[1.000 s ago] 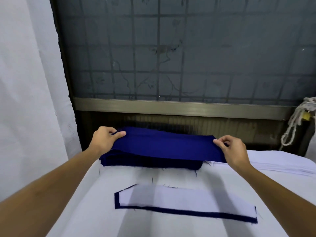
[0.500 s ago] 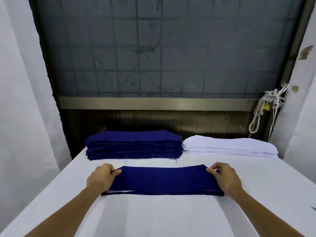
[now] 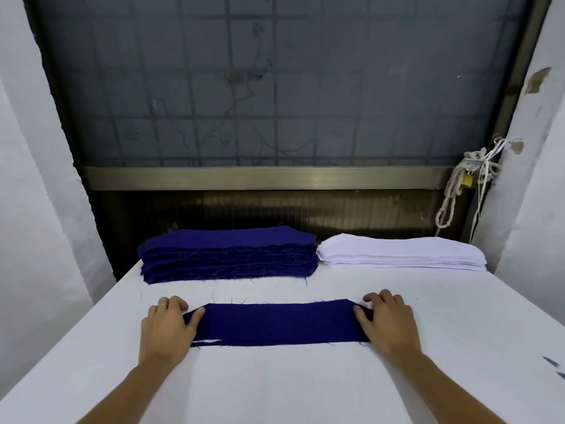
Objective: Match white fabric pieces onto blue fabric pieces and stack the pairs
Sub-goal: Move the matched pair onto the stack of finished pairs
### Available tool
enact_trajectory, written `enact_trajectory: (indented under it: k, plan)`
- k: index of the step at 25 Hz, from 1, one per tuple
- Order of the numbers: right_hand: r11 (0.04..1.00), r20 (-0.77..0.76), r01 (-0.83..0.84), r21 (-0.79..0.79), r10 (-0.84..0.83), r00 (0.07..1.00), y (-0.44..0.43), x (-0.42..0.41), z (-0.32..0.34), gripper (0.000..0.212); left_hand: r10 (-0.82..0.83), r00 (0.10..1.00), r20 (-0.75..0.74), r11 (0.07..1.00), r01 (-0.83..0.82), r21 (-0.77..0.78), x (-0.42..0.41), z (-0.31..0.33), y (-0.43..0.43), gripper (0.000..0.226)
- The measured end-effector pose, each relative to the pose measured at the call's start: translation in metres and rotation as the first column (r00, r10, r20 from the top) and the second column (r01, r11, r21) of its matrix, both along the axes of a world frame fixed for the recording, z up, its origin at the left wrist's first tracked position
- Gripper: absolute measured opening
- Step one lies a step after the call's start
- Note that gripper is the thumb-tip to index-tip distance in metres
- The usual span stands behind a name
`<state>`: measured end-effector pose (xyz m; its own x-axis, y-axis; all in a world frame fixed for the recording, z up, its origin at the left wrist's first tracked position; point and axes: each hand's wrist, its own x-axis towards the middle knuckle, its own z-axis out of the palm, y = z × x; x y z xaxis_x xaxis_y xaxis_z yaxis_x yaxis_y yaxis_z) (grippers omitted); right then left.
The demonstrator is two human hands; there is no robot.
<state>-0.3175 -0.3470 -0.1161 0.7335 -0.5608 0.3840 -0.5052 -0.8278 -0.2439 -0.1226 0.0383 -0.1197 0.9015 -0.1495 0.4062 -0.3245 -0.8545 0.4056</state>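
Observation:
A single blue fabric piece (image 3: 278,327) lies flat across the near middle of the white table (image 3: 275,387). A sliver of white fabric (image 3: 208,342) peeks out under its lower left edge. My left hand (image 3: 168,327) pinches the piece's left end, thumb on top. At the right end my right hand (image 3: 386,322) pinches it the same way. The stack of blue pieces (image 3: 227,255) sits at the table's far edge. The stack of white pieces (image 3: 400,252) lies right beside it.
A dark window with a metal sill (image 3: 263,177) rises behind the table. White walls close in on both sides. A knotted rope with a padlock (image 3: 464,182) hangs at the right. Some dark scraps (image 3: 555,364) lie at the table's right edge.
Both hands lifted the top blue piece off the far stack, brought it toward me and lowered it flat over the earlier white-on-blue pair. The view tilted to show both stacks.

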Motion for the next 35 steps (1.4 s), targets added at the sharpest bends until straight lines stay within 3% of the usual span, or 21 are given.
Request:
enact_trajectory:
  k: [7,10,13,19,23,29,35]
  plan:
    - [0.997,-0.161,0.031,-0.076,-0.043,0.986,0.005,-0.002,0.001,0.034,0.060,0.998,0.013,0.983,-0.062,0.171,-0.008,0.003,-0.002,0.043]
    - [0.999,-0.148,0.000,-0.040,-0.005,0.989,0.007,-0.004,0.007,0.022,0.015,1.000,-0.003,0.988,-0.014,0.154,-0.009,0.006,-0.003,0.041]
    - [0.992,-0.033,-0.095,0.083,0.098,0.995,0.010,-0.009,0.013,0.007,-0.066,0.998,-0.023,0.992,0.068,0.108,-0.011,0.007,-0.002,0.038]
    - [0.974,0.055,-0.153,0.166,0.145,0.988,0.010,-0.015,0.017,0.034,-0.147,0.987,-0.072,0.988,0.150,0.043,-0.012,0.009,-0.001,0.026]
    - [0.972,0.070,-0.177,0.157,0.168,0.983,-0.002,-0.019,0.023,0.036,-0.167,0.971,-0.173,0.986,0.160,-0.052,-0.011,0.015,-0.013,0.028]
    - [0.998,-0.007,0.022,0.058,-0.022,1.000,-0.087,-0.036,0.046,0.023,-0.346,0.917,-0.199,0.936,0.325,-0.133,-0.018,0.037,-0.117,0.021]
    - [0.960,-0.130,0.266,-0.084,-0.275,0.953,-0.182,-0.061,0.054,0.030,-0.429,0.881,-0.201,0.902,0.406,-0.147,-0.034,0.055,-0.245,0.022]
